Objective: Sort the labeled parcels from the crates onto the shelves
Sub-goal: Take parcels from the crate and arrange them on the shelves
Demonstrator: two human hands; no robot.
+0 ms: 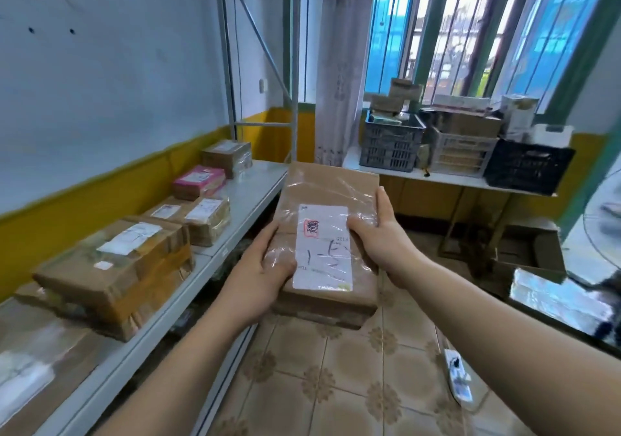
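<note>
I hold a flat brown cardboard parcel (331, 190) with a white label and clear tape in front of me, over the tiled floor. My left hand (257, 267) grips its near left edge with the thumb on top. My right hand (379, 234) grips the right edge, thumb across the label's corner. To the left runs a grey metal shelf (248, 193) that carries several labeled parcels: a large taped brown box (114, 267), a smaller brown box (198, 217), a pink box (199, 182) and a brown box (228, 156) at the far end.
Under the window a white table (437, 177) bears a grey crate (391, 143), a white crate (462, 153) and a black crate (529, 168), all with boxes. An open carton (531, 250) and a power strip (458, 378) lie on the floor. A fan (605, 217) stands at right.
</note>
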